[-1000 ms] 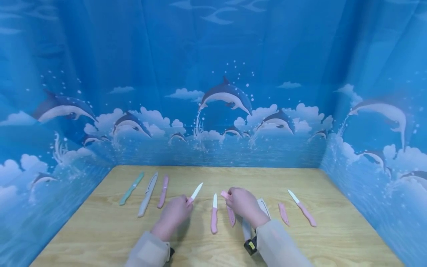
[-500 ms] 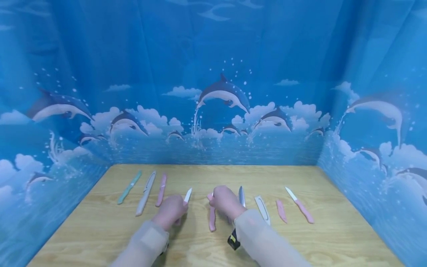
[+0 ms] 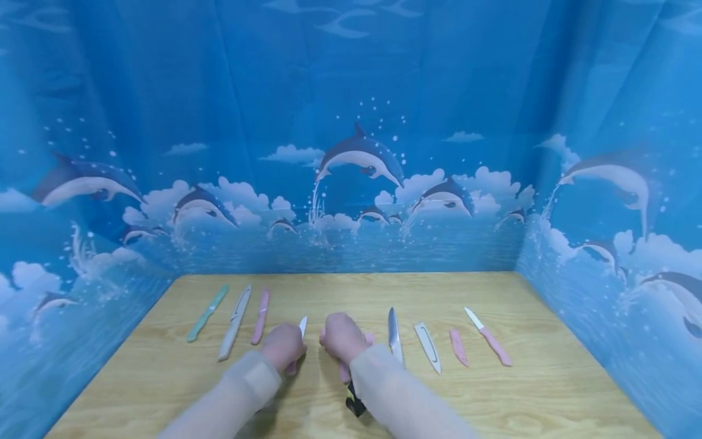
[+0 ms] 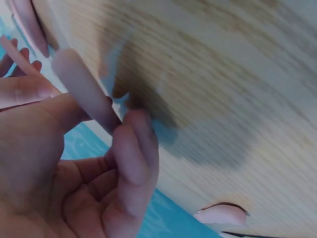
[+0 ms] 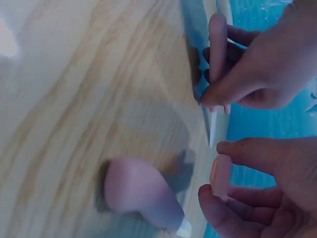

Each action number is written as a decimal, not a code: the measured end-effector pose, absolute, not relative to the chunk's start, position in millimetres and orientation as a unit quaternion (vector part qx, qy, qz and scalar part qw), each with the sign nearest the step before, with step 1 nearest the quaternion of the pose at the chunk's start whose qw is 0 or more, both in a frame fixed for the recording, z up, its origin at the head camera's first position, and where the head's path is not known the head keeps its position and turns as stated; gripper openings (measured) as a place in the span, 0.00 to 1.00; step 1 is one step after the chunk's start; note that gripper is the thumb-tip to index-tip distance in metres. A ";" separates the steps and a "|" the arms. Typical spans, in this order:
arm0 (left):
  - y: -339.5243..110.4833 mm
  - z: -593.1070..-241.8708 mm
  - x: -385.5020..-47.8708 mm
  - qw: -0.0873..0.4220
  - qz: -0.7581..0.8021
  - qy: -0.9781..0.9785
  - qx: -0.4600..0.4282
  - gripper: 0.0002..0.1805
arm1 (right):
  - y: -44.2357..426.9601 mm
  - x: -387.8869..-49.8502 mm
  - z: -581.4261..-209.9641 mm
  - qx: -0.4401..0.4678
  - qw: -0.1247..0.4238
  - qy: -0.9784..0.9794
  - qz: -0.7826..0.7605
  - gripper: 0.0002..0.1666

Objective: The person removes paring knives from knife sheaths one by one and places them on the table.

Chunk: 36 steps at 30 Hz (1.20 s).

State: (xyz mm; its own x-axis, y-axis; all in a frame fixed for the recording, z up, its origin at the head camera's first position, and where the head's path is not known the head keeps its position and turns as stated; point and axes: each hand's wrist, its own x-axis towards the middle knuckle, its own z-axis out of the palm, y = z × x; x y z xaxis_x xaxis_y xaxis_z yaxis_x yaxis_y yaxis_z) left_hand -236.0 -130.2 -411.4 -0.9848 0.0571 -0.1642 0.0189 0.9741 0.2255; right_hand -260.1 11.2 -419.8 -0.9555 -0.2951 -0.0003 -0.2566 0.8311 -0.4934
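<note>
My left hand (image 3: 283, 347) pinches the pink handle (image 4: 86, 91) of a small knife, whose white blade (image 3: 303, 324) points away from me in the head view. To its right, my right hand (image 3: 342, 337) pinches a short pink sheath (image 5: 220, 176) between thumb and fingers. Knife and sheath are apart. Another pink-handled knife (image 5: 133, 186) lies on the table under my right hand, its blade mostly hidden. A pink piece (image 3: 369, 337) shows just right of that hand; the rest of it is covered.
At left lie a green knife (image 3: 207, 314), a white sheathed knife (image 3: 234, 323) and a pink one (image 3: 261, 317). At right are a bare steel blade (image 3: 394, 334), a white sheath (image 3: 428, 347), a pink sheath (image 3: 459, 347) and an open pink-handled knife (image 3: 488, 336).
My right hand has moved left with the pink sheath, over the middle knife and closer to my left hand. The steel blade and white sheath have come into fuller view.
</note>
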 end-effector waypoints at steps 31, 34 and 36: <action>-126.3 -414.2 -235.2 0.062 -0.020 0.998 0.023 0.24 | -0.7 -257.6 -433.3 -0.168 0.053 0.947 -0.269 0.17; -127.1 -412.9 -234.4 0.060 -0.006 0.998 0.028 0.24 | -0.6 -258.0 -433.3 -0.171 0.052 0.948 -0.265 0.17; -128.4 -412.2 -235.3 0.053 0.005 0.998 0.034 0.26 | -0.4 -258.1 -433.3 -0.173 0.053 0.947 -0.264 0.17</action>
